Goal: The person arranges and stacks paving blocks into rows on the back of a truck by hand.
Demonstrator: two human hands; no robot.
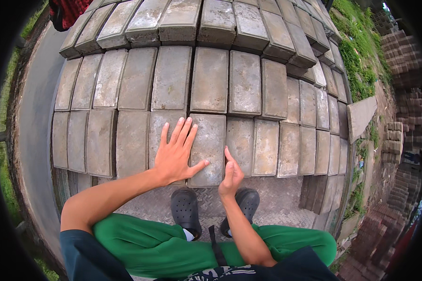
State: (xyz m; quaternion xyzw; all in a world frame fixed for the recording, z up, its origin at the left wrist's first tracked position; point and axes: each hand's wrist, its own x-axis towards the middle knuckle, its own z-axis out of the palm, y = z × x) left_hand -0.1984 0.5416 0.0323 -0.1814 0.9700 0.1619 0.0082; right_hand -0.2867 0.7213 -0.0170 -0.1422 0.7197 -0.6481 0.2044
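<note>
Grey concrete paving blocks lie in rows before me. In the nearest row, one paving block (pixel 208 140) stands a little higher than the block (pixel 239 140) to its right. My left hand (pixel 176 154) lies flat across this raised block and the block on its left, fingers spread and thumb out over the raised block's top. At the raised block's right side is my right hand (pixel 232 173), fingers stretched upward along its edge and thumb apart. Whether the right fingertips touch the block cannot be made out. Neither hand is closed round anything.
Further rows of paving blocks (pixel 177 21) rise higher at the far side. A lower stack (pixel 320 192) stands at the near right. My feet in dark clogs (pixel 185 208) rest on a patterned metal floor (pixel 281 201). A road (pixel 35 122) runs along the left; more stacked blocks (pixel 410 112) stand beyond grass at right.
</note>
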